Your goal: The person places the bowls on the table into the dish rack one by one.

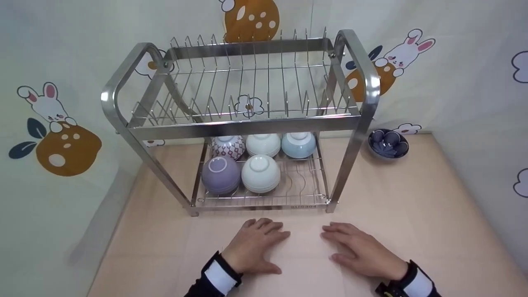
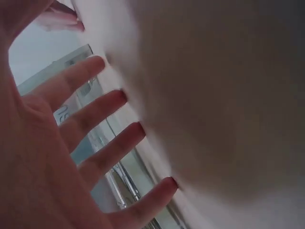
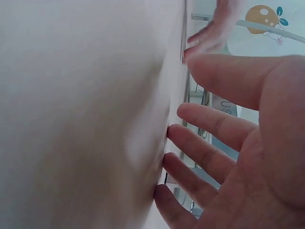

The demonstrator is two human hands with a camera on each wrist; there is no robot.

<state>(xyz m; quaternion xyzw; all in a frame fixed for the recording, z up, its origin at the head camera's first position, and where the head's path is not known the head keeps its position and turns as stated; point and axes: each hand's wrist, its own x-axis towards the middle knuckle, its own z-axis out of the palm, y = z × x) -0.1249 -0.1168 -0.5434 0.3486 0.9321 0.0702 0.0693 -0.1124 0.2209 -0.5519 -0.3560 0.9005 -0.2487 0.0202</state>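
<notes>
My left hand (image 1: 255, 246) rests its fingertips on the table in front of the metal rack, fingers spread and holding nothing. To its right, my right hand (image 1: 362, 250) touches the table the same way, its fingers (image 3: 205, 152) relaxed. The two-tier dish rack (image 1: 247, 128) stands just beyond both hands. On its lower tier several bowls sit upside down: a purple bowl (image 1: 221, 176) and a white bowl (image 1: 260, 175) in front, with a patterned bowl (image 1: 228, 147), a pale bowl (image 1: 263, 145) and a light blue bowl (image 1: 299, 145) behind, partly hidden by the upper rail.
A dark blue bowl (image 1: 387, 144) stands upright on the table, right of the rack near the back wall. Wire slots fill the rack's upper tier. Patterned cloth (image 1: 466, 103) with rabbits and oranges covers the walls around the wooden table (image 1: 412, 206).
</notes>
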